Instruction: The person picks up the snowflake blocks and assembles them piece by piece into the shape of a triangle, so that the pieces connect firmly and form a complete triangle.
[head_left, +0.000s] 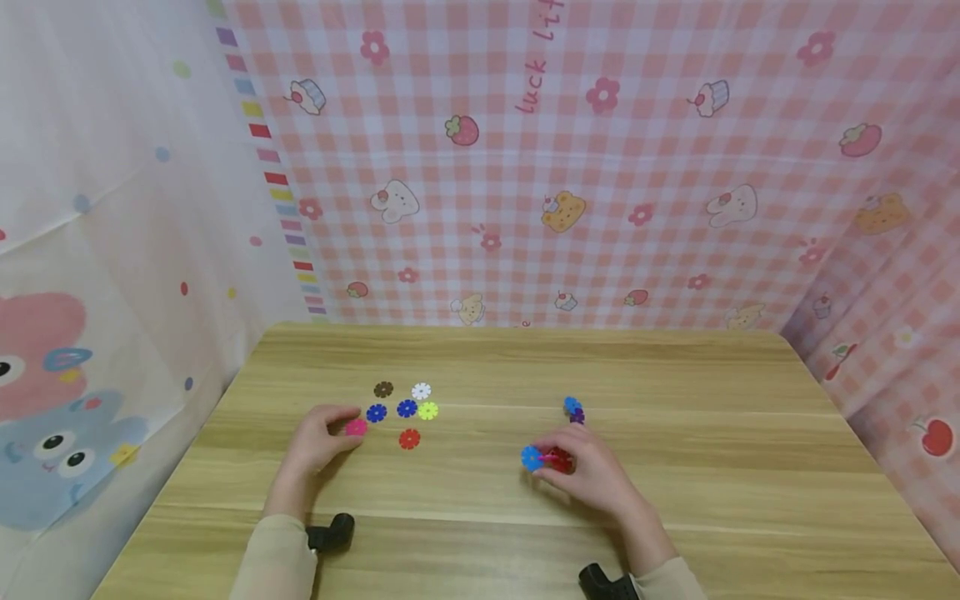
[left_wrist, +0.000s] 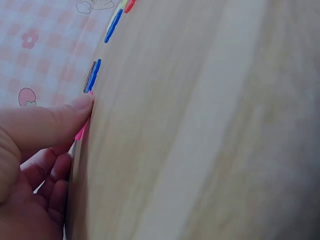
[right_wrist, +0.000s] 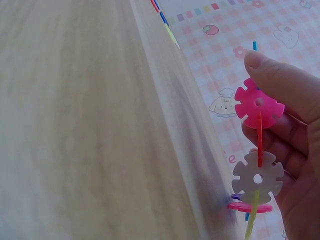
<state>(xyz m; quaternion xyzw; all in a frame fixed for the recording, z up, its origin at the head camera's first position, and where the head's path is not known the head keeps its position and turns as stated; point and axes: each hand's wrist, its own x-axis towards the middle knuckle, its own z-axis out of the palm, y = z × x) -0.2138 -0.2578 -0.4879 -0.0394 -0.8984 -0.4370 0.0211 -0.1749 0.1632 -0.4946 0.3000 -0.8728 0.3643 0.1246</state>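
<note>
My left hand [head_left: 318, 442] pinches a pink notched plastic disc [head_left: 356, 427] between thumb and fingers, low at the tabletop. In the left wrist view the thumb covers part of that pink disc [left_wrist: 80, 132]. My right hand [head_left: 596, 467] holds a chain of interlocked notched discs, with a light blue disc [head_left: 532, 457] at the thumb side and a red disc [head_left: 561, 461] by the palm. The right wrist view shows a pink disc [right_wrist: 260, 117] of the chain under the thumb and a whitish disc [right_wrist: 257, 180] lower down. Fingers hide some of the chain.
Loose notched discs lie right of my left hand: brown [head_left: 383, 389], white [head_left: 422, 391], blue [head_left: 377, 413], another blue [head_left: 407, 408], yellow-green [head_left: 428, 410] and red [head_left: 409, 439]. Light blue [head_left: 572, 404] and purple [head_left: 577, 416] discs show beyond my right hand. A patterned curtain [head_left: 510, 167] borders the wooden table [head_left: 480, 492].
</note>
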